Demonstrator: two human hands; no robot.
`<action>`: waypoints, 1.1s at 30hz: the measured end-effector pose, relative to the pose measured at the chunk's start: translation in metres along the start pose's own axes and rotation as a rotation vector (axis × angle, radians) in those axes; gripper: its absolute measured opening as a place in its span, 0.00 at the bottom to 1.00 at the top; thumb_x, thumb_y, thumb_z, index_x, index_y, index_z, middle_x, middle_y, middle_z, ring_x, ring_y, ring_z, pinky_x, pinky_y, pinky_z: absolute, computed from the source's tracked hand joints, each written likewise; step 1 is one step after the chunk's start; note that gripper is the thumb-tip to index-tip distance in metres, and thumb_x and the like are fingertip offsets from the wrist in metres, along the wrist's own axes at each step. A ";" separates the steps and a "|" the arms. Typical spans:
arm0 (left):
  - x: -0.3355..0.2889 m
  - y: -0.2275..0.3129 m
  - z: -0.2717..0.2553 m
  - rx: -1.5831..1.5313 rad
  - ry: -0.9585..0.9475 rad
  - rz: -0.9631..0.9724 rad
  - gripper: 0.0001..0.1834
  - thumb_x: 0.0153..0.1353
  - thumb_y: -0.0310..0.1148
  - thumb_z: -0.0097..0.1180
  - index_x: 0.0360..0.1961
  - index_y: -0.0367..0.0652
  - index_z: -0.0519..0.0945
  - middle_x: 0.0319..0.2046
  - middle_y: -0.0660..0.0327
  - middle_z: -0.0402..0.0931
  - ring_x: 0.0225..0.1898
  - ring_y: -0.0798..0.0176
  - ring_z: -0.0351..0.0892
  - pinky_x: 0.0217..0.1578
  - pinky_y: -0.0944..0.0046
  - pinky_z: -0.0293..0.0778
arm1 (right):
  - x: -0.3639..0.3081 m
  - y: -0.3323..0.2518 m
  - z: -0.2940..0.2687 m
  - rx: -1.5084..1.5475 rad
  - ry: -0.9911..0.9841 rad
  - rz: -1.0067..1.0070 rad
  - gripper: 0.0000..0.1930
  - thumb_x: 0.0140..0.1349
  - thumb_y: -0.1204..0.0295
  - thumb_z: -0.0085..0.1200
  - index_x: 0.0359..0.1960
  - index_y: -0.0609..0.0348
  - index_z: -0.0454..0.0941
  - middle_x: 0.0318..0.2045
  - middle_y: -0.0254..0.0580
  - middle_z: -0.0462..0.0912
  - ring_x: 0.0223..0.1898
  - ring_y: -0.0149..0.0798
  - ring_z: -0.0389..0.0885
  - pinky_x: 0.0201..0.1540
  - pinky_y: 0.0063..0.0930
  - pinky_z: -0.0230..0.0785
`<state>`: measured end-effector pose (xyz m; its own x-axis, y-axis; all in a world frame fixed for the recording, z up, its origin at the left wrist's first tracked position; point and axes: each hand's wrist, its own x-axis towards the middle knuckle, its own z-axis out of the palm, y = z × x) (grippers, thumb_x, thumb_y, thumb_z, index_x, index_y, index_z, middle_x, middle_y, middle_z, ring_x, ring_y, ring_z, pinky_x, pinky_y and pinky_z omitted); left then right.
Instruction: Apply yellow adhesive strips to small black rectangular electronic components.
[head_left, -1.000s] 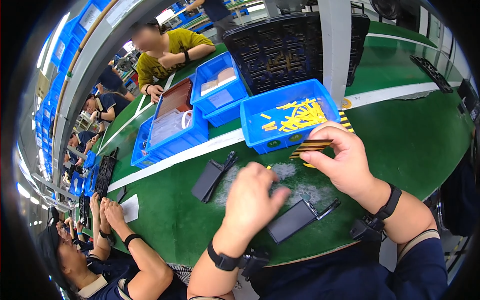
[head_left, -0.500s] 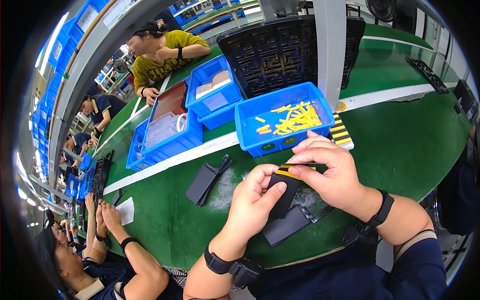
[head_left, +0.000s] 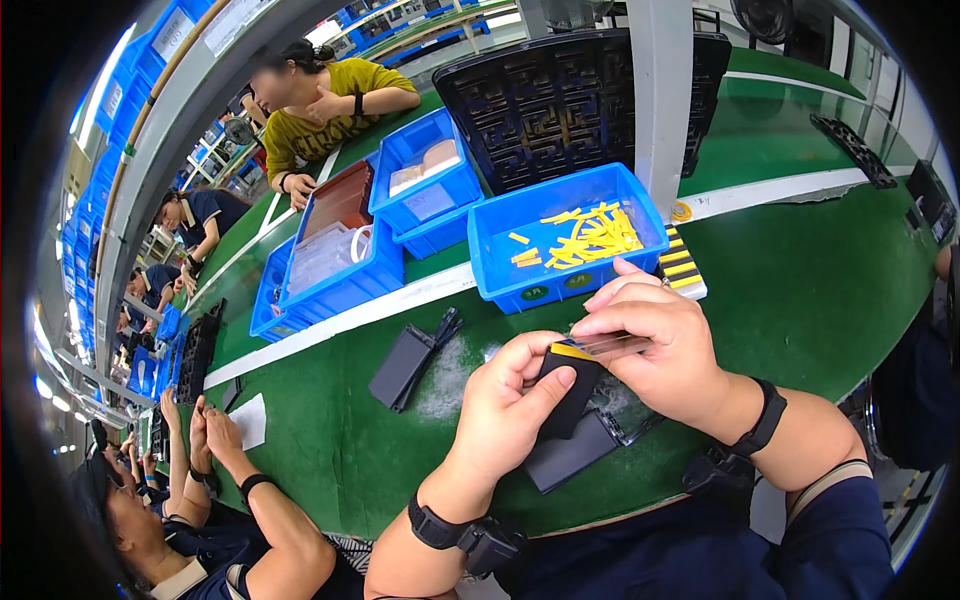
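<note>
We see a flat piece that is all black, with one bright yellow strip on its top end. The thin sheet we pinch is a brownish blur with pale and dark streaks. The near case and the far case are dark grey. Our table is green, with white lines and a chalky pale smudge. We see a blue bin full of yellow bits, and a block with yellow and black stripes. The big tray is black, and the post is pale grey. Our wrist straps are black, and our sleeves are dark blue with a tan band.
</note>
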<state>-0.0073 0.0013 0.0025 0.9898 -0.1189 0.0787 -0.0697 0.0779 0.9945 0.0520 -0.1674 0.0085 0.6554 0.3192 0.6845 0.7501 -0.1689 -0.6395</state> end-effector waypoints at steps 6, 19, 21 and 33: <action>-0.002 0.000 0.000 0.053 0.023 -0.008 0.13 0.61 0.23 0.54 0.47 0.37 0.72 0.36 0.65 0.79 0.35 0.78 0.73 0.37 0.75 0.70 | 0.000 -0.002 0.003 -0.104 0.027 -0.095 0.08 0.40 0.79 0.63 0.26 0.56 0.80 0.24 0.36 0.78 0.35 0.41 0.78 0.51 0.43 0.65; -0.005 0.007 -0.001 0.304 0.154 0.152 0.13 0.59 0.23 0.54 0.46 0.35 0.72 0.32 0.61 0.80 0.32 0.74 0.76 0.34 0.73 0.71 | 0.006 -0.002 -0.005 -0.215 -0.072 -0.177 0.07 0.40 0.76 0.63 0.22 0.58 0.76 0.37 0.41 0.76 0.50 0.53 0.71 0.56 0.48 0.61; -0.005 0.007 0.000 0.266 0.143 0.113 0.13 0.59 0.23 0.54 0.46 0.36 0.71 0.32 0.61 0.81 0.33 0.76 0.76 0.34 0.73 0.71 | 0.006 -0.004 -0.007 -0.279 -0.083 -0.211 0.07 0.40 0.76 0.62 0.22 0.57 0.76 0.38 0.41 0.76 0.51 0.52 0.71 0.56 0.50 0.61; -0.002 0.007 0.001 0.076 0.102 -0.019 0.11 0.61 0.20 0.50 0.45 0.36 0.70 0.38 0.62 0.78 0.37 0.72 0.78 0.40 0.72 0.73 | 0.006 -0.013 -0.012 -0.292 0.036 -0.282 0.11 0.39 0.81 0.63 0.24 0.53 0.76 0.33 0.33 0.81 0.47 0.46 0.77 0.62 0.54 0.53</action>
<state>-0.0103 0.0010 0.0093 0.9983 -0.0179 0.0563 -0.0563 0.0004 0.9984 0.0477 -0.1740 0.0251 0.4194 0.3590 0.8338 0.8909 -0.3390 -0.3021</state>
